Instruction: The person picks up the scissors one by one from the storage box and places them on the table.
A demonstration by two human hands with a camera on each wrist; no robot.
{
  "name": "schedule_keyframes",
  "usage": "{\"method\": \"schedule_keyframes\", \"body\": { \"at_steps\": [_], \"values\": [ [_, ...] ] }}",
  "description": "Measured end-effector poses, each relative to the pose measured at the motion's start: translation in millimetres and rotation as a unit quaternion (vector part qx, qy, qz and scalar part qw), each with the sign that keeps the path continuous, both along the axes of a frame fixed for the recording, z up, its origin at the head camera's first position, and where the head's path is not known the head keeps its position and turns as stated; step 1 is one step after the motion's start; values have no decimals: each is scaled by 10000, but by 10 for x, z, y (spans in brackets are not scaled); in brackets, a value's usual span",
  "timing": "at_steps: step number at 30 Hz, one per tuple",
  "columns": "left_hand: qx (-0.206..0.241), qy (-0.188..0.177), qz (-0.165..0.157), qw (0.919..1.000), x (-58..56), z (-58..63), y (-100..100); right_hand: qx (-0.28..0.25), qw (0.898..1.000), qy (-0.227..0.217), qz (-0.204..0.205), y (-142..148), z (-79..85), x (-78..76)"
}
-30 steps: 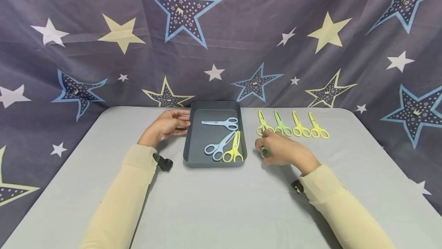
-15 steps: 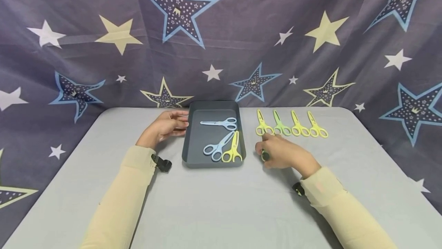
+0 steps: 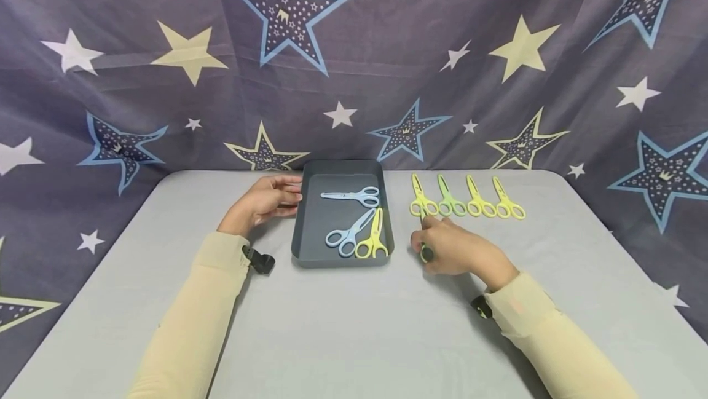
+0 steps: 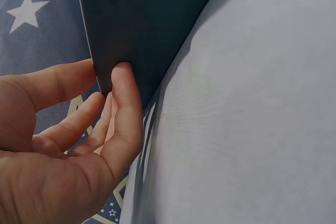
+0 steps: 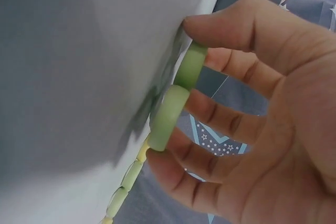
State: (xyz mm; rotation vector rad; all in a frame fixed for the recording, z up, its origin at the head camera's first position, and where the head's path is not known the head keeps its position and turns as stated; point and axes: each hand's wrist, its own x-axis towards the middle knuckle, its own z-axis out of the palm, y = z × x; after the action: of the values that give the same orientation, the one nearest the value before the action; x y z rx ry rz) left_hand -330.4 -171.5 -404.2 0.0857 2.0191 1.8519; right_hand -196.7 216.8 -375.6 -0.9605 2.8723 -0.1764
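Note:
My left hand (image 3: 265,202) touches the outer left wall of a dark grey tray (image 3: 310,233) with its fingertips. Inside the tray lie an upper pair of light blue scissors (image 3: 337,195), a second light blue pair (image 3: 362,222) and a yellow pair (image 3: 377,236). To the right of the tray, my right hand (image 3: 456,248) holds green scissors by the handle loops (image 5: 169,116), between thumb and fingers. The hand hides most of this pair in the head view; its tip points toward the leftmost yellow scissors (image 3: 418,190) on the table.
Beside those yellow scissors, the row continues with green scissors (image 3: 445,190), then two yellow pairs, the last being yellow scissors (image 3: 501,190) at the right. A star-patterned cloth (image 3: 210,110) hangs behind the pale table (image 3: 332,331).
The right hand has shifted very slightly toward the person and to the right, still holding the green scissors. The left hand and tray stay in place; the head view drifts a little.

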Motion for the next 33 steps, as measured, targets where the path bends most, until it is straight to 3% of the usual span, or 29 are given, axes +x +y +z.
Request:
{"method": "schedule_keyframes", "body": {
  "at_steps": [33],
  "values": [
    [-2, -4, -70, 10000, -1, 12, 3, 154, 9994, -302, -108, 17, 40, 79]
  ]
}}
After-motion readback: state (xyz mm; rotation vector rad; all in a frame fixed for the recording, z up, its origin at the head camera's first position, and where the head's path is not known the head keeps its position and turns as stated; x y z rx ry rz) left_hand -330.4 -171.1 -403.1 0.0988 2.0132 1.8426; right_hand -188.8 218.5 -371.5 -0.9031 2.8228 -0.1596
